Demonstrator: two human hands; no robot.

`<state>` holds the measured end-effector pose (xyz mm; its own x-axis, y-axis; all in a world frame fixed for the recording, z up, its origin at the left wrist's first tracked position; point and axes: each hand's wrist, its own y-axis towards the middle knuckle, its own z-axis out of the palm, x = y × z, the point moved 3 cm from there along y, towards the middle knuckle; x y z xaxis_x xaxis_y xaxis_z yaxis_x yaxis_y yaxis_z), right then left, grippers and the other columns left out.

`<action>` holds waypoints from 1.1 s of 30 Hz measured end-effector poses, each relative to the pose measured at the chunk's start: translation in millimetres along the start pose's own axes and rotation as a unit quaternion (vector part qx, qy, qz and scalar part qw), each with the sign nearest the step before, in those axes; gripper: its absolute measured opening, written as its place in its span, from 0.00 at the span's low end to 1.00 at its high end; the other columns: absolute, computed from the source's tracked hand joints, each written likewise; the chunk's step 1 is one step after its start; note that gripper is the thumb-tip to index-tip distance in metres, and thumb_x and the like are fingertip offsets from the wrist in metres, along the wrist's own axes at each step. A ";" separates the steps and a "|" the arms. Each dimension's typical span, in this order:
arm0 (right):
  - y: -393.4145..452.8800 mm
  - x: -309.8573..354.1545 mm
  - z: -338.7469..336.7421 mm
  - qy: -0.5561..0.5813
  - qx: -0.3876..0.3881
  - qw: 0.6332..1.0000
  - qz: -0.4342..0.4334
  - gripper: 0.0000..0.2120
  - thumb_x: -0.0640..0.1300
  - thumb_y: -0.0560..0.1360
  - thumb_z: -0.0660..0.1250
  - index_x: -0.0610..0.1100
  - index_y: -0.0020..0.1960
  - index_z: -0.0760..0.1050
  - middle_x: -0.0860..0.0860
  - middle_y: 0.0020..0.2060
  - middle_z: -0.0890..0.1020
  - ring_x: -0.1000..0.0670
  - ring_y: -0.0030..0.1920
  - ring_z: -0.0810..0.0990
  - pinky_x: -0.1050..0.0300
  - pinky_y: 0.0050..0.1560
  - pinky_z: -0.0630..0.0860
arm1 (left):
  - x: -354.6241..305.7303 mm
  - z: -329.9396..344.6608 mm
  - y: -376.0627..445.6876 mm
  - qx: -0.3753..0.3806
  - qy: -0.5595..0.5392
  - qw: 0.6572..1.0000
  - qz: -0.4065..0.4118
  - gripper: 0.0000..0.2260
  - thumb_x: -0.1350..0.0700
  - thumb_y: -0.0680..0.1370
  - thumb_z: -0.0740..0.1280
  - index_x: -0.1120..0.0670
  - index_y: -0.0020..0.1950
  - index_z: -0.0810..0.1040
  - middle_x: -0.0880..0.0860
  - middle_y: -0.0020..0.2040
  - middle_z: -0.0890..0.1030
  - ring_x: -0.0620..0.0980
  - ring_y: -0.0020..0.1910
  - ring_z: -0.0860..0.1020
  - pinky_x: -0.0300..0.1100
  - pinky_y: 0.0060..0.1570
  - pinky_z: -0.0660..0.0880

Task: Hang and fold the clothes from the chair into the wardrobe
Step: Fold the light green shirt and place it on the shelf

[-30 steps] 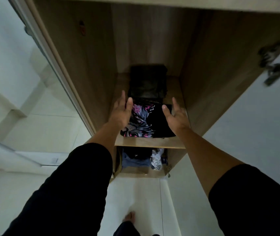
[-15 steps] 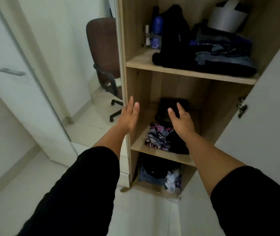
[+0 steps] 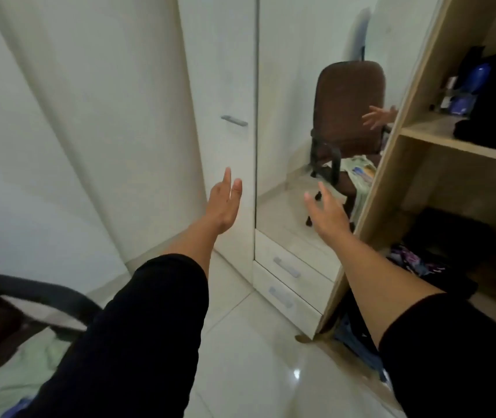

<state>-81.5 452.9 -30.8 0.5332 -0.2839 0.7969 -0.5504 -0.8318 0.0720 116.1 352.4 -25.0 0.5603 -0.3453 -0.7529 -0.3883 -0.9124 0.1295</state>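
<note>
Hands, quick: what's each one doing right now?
Left hand: open, empty, fingers extended.
Right hand: open, empty, fingers spread.

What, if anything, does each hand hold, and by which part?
Nothing. The left hand and the right hand are both open and empty, fingers spread in the air in front of the wardrobe.

Empty left hand [image 3: 224, 203] and right hand [image 3: 328, 215] beside wardrobe [image 3: 391, 164]

1 head view (worn) looks forward and down, close beside the wardrobe [image 3: 397, 164].
</note>
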 end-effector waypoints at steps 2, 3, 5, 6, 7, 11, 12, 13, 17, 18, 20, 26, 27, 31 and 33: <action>-11.2 26.5 34.2 -0.009 0.032 0.999 -0.024 0.30 0.61 0.79 0.53 0.52 0.77 0.53 0.43 0.75 0.59 0.41 0.73 0.60 0.46 0.70 0.60 | 31.5 -38.3 -22.4 -0.027 0.003 0.999 -0.037 0.27 0.41 0.81 0.42 0.50 0.78 0.42 0.56 0.78 0.51 0.54 0.77 0.51 0.49 0.74 0.49; -17.9 40.0 52.0 -0.009 0.046 0.998 -0.039 0.30 0.61 0.79 0.53 0.52 0.77 0.53 0.43 0.75 0.60 0.41 0.73 0.61 0.47 0.70 0.59 | 47.7 -57.6 -35.3 -0.044 0.012 0.997 -0.056 0.28 0.41 0.81 0.42 0.50 0.78 0.42 0.57 0.78 0.51 0.54 0.77 0.51 0.49 0.74 0.49; -32.9 67.7 87.9 -0.004 0.079 0.994 -0.075 0.30 0.61 0.79 0.53 0.51 0.77 0.53 0.45 0.74 0.60 0.43 0.73 0.61 0.50 0.71 0.58 | 80.9 -96.7 -63.3 -0.081 0.027 0.992 -0.090 0.28 0.39 0.80 0.41 0.49 0.78 0.41 0.57 0.78 0.51 0.55 0.77 0.51 0.50 0.74 0.49; -41.1 81.7 106.5 0.001 0.099 0.991 -0.094 0.30 0.61 0.79 0.53 0.51 0.77 0.52 0.45 0.74 0.61 0.44 0.74 0.60 0.50 0.71 0.57 | 96.4 -115.9 -78.5 -0.099 0.030 0.989 -0.106 0.29 0.39 0.80 0.41 0.49 0.78 0.41 0.56 0.78 0.51 0.55 0.77 0.51 0.50 0.74 0.49; -50.2 96.2 124.9 0.004 0.121 0.987 -0.110 0.30 0.60 0.79 0.53 0.51 0.77 0.52 0.46 0.74 0.61 0.44 0.74 0.60 0.51 0.71 0.57 | 111.0 -134.8 -94.7 -0.118 0.031 0.985 -0.124 0.29 0.39 0.80 0.41 0.48 0.78 0.41 0.56 0.78 0.51 0.55 0.77 0.51 0.51 0.74 0.49; -91.1 149.3 200.0 -0.008 0.203 0.965 -0.165 0.30 0.61 0.79 0.53 0.50 0.77 0.52 0.43 0.74 0.62 0.43 0.73 0.62 0.49 0.71 0.58 | 162.1 -202.9 -161.1 -0.195 0.041 0.958 -0.209 0.28 0.40 0.80 0.41 0.49 0.78 0.41 0.60 0.77 0.55 0.59 0.76 0.55 0.55 0.74 0.52; -101.9 160.7 218.1 -0.011 0.223 0.958 -0.180 0.30 0.61 0.79 0.53 0.50 0.77 0.52 0.43 0.74 0.61 0.43 0.73 0.62 0.49 0.71 0.58 | 173.3 -217.5 -178.8 -0.214 0.045 0.949 -0.229 0.28 0.40 0.81 0.41 0.49 0.78 0.42 0.61 0.76 0.58 0.60 0.74 0.57 0.56 0.74 0.54; -113.5 171.6 235.4 -0.010 0.245 0.950 -0.195 0.30 0.60 0.79 0.53 0.50 0.77 0.52 0.43 0.74 0.61 0.43 0.73 0.61 0.50 0.71 0.58 | 183.3 -230.6 -197.2 -0.230 0.051 0.941 -0.245 0.28 0.41 0.81 0.42 0.50 0.78 0.42 0.61 0.74 0.60 0.60 0.74 0.58 0.56 0.73 0.55; -157.0 212.1 299.6 0.005 0.325 0.912 -0.252 0.30 0.59 0.80 0.53 0.50 0.77 0.52 0.44 0.74 0.60 0.43 0.73 0.61 0.50 0.71 0.58 | 220.2 -271.1 -268.4 -0.293 0.048 0.905 -0.305 0.27 0.42 0.81 0.43 0.51 0.78 0.43 0.61 0.75 0.59 0.58 0.75 0.56 0.54 0.74 0.53; -166.8 220.9 315.1 0.004 0.343 0.901 -0.266 0.29 0.59 0.80 0.53 0.50 0.77 0.51 0.44 0.74 0.60 0.43 0.73 0.60 0.49 0.71 0.58 | 229.1 -278.0 -284.0 -0.307 0.048 0.893 -0.327 0.27 0.42 0.82 0.43 0.50 0.78 0.43 0.60 0.75 0.59 0.58 0.75 0.56 0.54 0.74 0.53; -183.9 234.4 344.6 -0.004 0.377 0.880 -0.290 0.29 0.59 0.80 0.53 0.51 0.77 0.51 0.44 0.74 0.60 0.43 0.73 0.61 0.49 0.71 0.59 | 245.8 -288.2 -311.1 -0.324 0.046 0.868 -0.373 0.26 0.41 0.81 0.42 0.48 0.78 0.42 0.59 0.76 0.58 0.58 0.75 0.55 0.54 0.74 0.53; -204.5 261.7 425.9 -0.015 0.469 0.819 -0.332 0.30 0.59 0.79 0.54 0.52 0.77 0.52 0.45 0.74 0.61 0.44 0.72 0.63 0.50 0.70 0.60 | 285.9 -306.0 -357.0 -0.373 0.020 0.806 -0.458 0.27 0.38 0.80 0.42 0.44 0.77 0.41 0.58 0.77 0.54 0.56 0.76 0.53 0.51 0.73 0.51; -204.8 265.7 438.4 -0.019 0.479 0.811 -0.337 0.30 0.59 0.79 0.55 0.51 0.77 0.52 0.45 0.74 0.62 0.44 0.72 0.63 0.50 0.70 0.61 | 292.0 -306.8 -359.9 -0.382 0.016 0.795 -0.471 0.27 0.38 0.80 0.42 0.44 0.77 0.42 0.57 0.77 0.54 0.56 0.76 0.53 0.51 0.73 0.51; -209.2 272.2 488.6 -0.051 0.506 0.780 -0.364 0.29 0.58 0.79 0.55 0.51 0.77 0.52 0.43 0.73 0.63 0.43 0.71 0.64 0.48 0.69 0.63 | 319.9 -300.3 -366.5 -0.387 0.006 0.766 -0.514 0.27 0.38 0.80 0.43 0.43 0.77 0.43 0.57 0.77 0.53 0.56 0.76 0.53 0.51 0.73 0.51; -215.6 267.4 511.5 -0.068 0.526 0.764 -0.366 0.29 0.57 0.79 0.55 0.52 0.77 0.52 0.44 0.73 0.62 0.43 0.72 0.64 0.49 0.68 0.63 | 337.4 -291.7 -371.3 -0.377 -0.004 0.753 -0.540 0.27 0.38 0.80 0.43 0.43 0.77 0.43 0.57 0.77 0.54 0.56 0.76 0.53 0.51 0.73 0.51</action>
<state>508.3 312.4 -140.1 0.5523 0.4543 0.6990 0.7114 -0.6940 -0.1110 662.7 510.6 -138.9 0.2462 0.6855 -0.6851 0.8171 -0.5270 -0.2337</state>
